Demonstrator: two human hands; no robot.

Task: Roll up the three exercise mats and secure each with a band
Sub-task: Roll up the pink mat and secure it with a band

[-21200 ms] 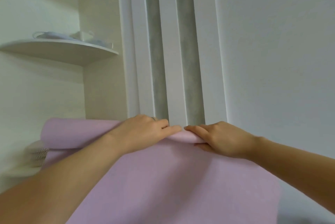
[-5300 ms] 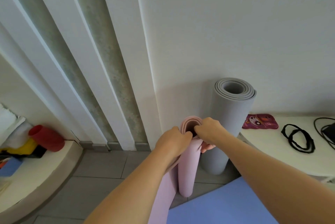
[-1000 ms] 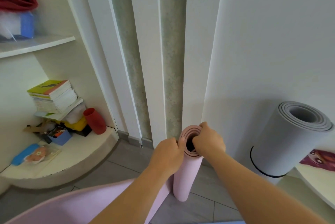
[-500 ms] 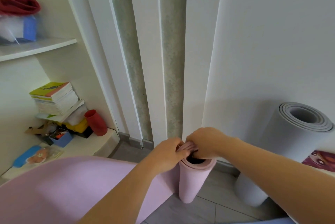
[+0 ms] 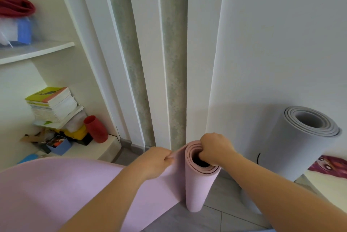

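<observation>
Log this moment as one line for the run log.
step: rolling pink mat, roll upright | right hand: grips roll's top rim | left hand: pinches loose sheet | grey mat: rolled, upright

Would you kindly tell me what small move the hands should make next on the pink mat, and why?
Probably the right hand, gripping the top of the roll, should twist it a turn while the left hand, pinching the loose sheet, holds that taut: a wide stretch lies unrolled.
</observation>
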